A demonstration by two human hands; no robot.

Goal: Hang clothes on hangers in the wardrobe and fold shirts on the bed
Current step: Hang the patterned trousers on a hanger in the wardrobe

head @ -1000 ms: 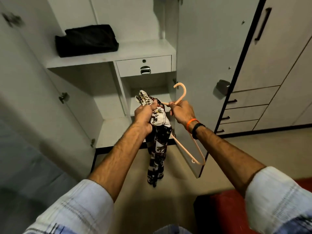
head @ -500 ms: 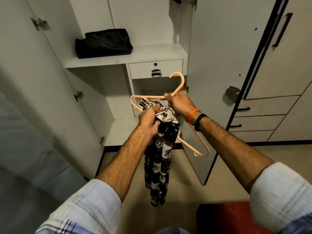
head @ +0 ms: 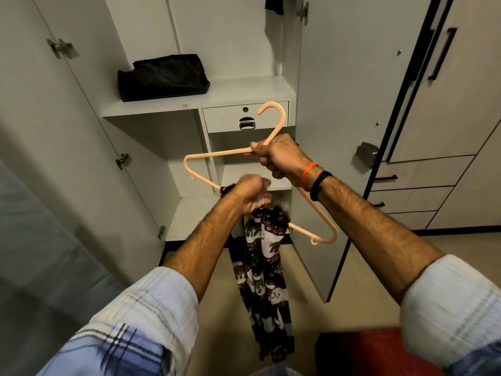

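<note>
Right hand (head: 282,158) gripping hanger (head: 217,154), left hand (head: 250,195) clutching garment (head: 264,267)

A folded black cloth bundle (head: 162,77) lies on the white wardrobe shelf (head: 230,96), left of and above the small white drawer (head: 230,119); the peach plastic hanger (head: 217,153) hangs before them

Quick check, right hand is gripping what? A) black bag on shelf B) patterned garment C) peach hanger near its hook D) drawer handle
C: the right hand is curled round the peach hanger just below its hook, while the left hand holds the patterned garment.
</note>
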